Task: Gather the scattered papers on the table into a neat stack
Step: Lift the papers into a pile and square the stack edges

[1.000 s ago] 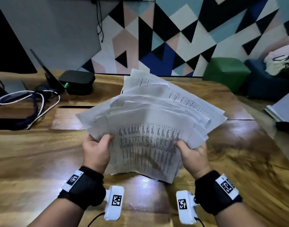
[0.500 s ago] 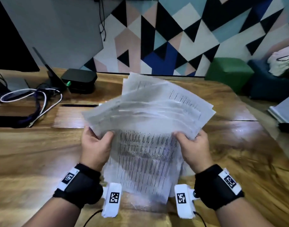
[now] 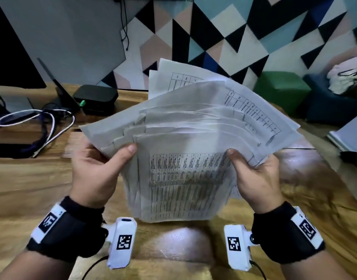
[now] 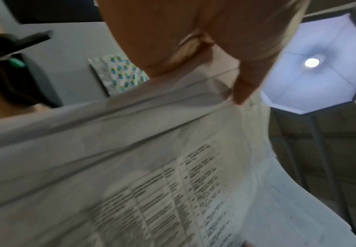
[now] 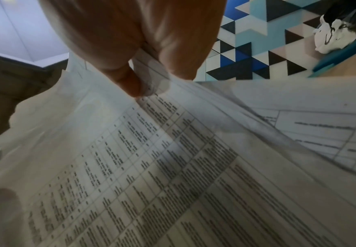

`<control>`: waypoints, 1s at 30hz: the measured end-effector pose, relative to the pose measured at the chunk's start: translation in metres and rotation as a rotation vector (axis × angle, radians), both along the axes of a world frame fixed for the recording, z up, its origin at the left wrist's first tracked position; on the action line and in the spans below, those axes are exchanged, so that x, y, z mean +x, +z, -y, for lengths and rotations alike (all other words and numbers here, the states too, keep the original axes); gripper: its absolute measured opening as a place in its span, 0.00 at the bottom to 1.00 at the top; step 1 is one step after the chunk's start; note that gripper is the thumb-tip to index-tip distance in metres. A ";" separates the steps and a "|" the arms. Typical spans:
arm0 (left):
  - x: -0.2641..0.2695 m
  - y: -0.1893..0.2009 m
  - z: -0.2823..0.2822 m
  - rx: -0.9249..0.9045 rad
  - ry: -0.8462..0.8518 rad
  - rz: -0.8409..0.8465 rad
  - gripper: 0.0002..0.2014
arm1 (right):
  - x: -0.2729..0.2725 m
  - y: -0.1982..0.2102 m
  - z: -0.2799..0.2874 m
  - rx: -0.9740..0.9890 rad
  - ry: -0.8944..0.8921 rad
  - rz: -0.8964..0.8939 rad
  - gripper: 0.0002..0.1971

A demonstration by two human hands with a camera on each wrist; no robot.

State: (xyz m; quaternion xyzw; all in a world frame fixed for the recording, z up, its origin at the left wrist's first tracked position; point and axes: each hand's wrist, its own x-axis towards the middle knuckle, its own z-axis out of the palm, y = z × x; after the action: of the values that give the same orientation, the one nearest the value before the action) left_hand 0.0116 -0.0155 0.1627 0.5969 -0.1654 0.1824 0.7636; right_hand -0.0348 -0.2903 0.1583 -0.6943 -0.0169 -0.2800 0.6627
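A bundle of white printed papers (image 3: 185, 158) (image 4: 173, 167) (image 5: 173, 167) with tables on them stands nearly upright above the wooden table (image 3: 32, 188), its top edges fanned out unevenly. My left hand (image 3: 98, 170) (image 4: 194, 50) grips the bundle's left side, thumb on the front sheet. My right hand (image 3: 254, 174) (image 5: 134, 41) grips the right side the same way. The fingers behind the sheets are hidden in the head view. The bottom edge of the bundle hangs close to the tabletop.
A black box (image 3: 95, 100) and a tangle of white and dark cables (image 3: 36, 126) lie at the table's back left. A dark screen (image 3: 7, 57) stands at far left. Green (image 3: 280, 91) and blue (image 3: 327, 106) seats stand beyond the table's right side.
Both hands have tilted the bundle up from a flatter slant toward upright and raised it, and the sheets have slid closer together.
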 end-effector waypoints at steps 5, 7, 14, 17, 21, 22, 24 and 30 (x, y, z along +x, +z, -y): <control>0.001 -0.030 0.007 0.009 -0.183 -0.295 0.17 | 0.003 0.006 -0.001 0.064 -0.046 0.031 0.16; -0.001 -0.040 0.020 0.054 -0.103 -0.324 0.13 | 0.001 0.008 -0.006 0.093 -0.070 0.066 0.16; 0.001 -0.080 0.033 0.039 0.174 -0.422 0.14 | -0.014 -0.046 -0.017 0.111 -0.025 -0.093 0.17; -0.003 -0.101 0.032 0.039 0.194 -0.499 0.18 | -0.014 -0.094 -0.010 0.022 -0.034 -0.336 0.15; 0.001 -0.094 0.036 0.037 0.206 -0.511 0.06 | -0.003 -0.096 -0.014 0.066 -0.054 -0.383 0.13; 0.002 -0.090 0.037 0.021 0.206 -0.503 0.06 | -0.002 -0.090 -0.015 0.068 -0.060 -0.358 0.12; 0.001 -0.079 0.034 0.016 0.201 -0.456 0.06 | -0.003 -0.074 -0.017 0.042 -0.071 -0.311 0.10; -0.005 -0.075 0.018 0.007 0.144 -0.412 0.21 | -0.012 -0.052 0.007 -0.191 0.076 -0.311 0.16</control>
State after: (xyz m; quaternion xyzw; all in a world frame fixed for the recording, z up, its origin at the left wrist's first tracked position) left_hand 0.0061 -0.0337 0.0876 0.6346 0.0366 0.1100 0.7641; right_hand -0.0467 -0.2976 0.1061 -0.7880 0.0332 -0.1412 0.5983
